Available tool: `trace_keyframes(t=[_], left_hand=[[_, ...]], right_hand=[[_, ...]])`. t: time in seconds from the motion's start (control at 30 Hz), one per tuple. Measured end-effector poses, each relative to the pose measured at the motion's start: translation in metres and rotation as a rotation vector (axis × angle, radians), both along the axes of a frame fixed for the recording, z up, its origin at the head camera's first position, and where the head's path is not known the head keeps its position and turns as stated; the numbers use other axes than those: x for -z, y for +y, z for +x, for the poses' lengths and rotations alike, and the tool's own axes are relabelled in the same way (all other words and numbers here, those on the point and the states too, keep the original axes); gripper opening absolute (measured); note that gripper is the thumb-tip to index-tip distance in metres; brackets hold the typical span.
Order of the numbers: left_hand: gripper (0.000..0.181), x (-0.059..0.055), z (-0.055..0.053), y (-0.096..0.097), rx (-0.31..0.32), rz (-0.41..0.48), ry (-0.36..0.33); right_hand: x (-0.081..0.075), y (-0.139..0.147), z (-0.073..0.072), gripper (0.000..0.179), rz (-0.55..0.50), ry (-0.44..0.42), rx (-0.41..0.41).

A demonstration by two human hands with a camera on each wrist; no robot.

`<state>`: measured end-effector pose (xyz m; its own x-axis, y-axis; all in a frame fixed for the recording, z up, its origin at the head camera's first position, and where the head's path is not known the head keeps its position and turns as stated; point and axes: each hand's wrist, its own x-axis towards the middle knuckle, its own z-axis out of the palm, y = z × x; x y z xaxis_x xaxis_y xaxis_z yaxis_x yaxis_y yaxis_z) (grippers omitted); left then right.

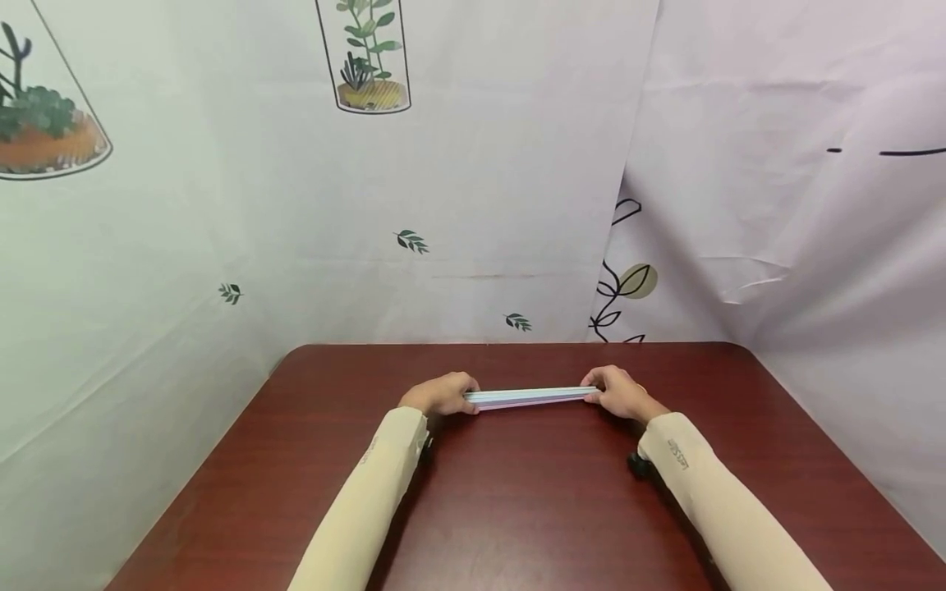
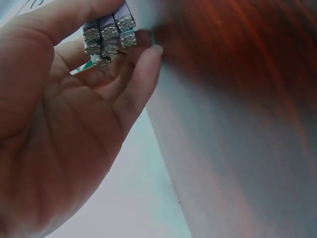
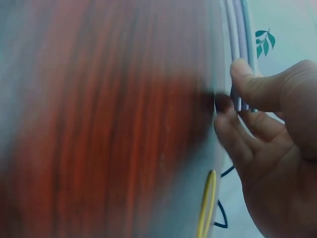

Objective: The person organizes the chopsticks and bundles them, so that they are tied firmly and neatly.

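A bundle of several long, thin pastel sticks (image 1: 528, 398), light blue, lavender and pink, stretches sideways between the two hands near the table's far edge. My left hand (image 1: 443, 394) grips its left end, thumb on one side and fingers on the other. Seen from the left wrist, the stick ends (image 2: 109, 32) are glittery silver and stacked in rows. At the other end, my right hand (image 1: 619, 394) pinches the sticks; the thumb (image 3: 255, 89) lies across them in the right wrist view.
The dark red wooden table (image 1: 532, 501) spreads out in front of the hands. A thin yellow loop (image 3: 205, 206) shows near the right hand. White cloth (image 1: 480, 180) printed with plants hangs behind the table and along its sides.
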<state>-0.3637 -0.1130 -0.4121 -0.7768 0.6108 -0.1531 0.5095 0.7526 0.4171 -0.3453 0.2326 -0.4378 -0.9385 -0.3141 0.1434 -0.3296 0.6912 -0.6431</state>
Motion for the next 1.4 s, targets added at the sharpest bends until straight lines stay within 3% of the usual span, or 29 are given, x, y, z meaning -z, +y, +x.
trace_keyframes(t=[0.23, 0.5, 0.67, 0.83, 1.03, 1.17, 1.3, 1.4], left_hand=[[0.009, -0.006, 0.004, -0.002, 0.020, 0.056, -0.083], [0.009, -0.006, 0.007, -0.004, 0.014, 0.090, -0.099], [0.009, -0.003, 0.006, -0.005, 0.041, 0.111, -0.090], [0.009, -0.002, 0.008, -0.004, 0.045, 0.182, -0.158], [0.015, -0.005, 0.010, -0.004, 0.058, 0.208, -0.195], [0.019, -0.005, 0.011, -0.002, 0.066, 0.226, -0.218], [0.022, -0.006, 0.010, -0.002, 0.056, 0.289, -0.272], [0.024, -0.007, 0.010, -0.002, 0.055, 0.324, -0.290]], right_hand=[[-0.003, 0.001, 0.004, 0.010, -0.034, -0.015, 0.000], [-0.006, 0.004, 0.008, 0.007, -0.056, -0.006, -0.024], [-0.008, 0.006, 0.011, 0.009, -0.039, 0.018, -0.024], [-0.011, 0.005, 0.014, 0.013, 0.020, 0.077, -0.049], [-0.017, -0.001, 0.020, 0.019, 0.153, 0.192, -0.078], [-0.018, -0.007, 0.025, 0.018, 0.321, 0.289, -0.090], [-0.018, -0.017, 0.028, 0.011, 0.553, 0.500, 0.019], [-0.019, -0.023, 0.028, 0.020, 0.665, 0.663, 0.115]])
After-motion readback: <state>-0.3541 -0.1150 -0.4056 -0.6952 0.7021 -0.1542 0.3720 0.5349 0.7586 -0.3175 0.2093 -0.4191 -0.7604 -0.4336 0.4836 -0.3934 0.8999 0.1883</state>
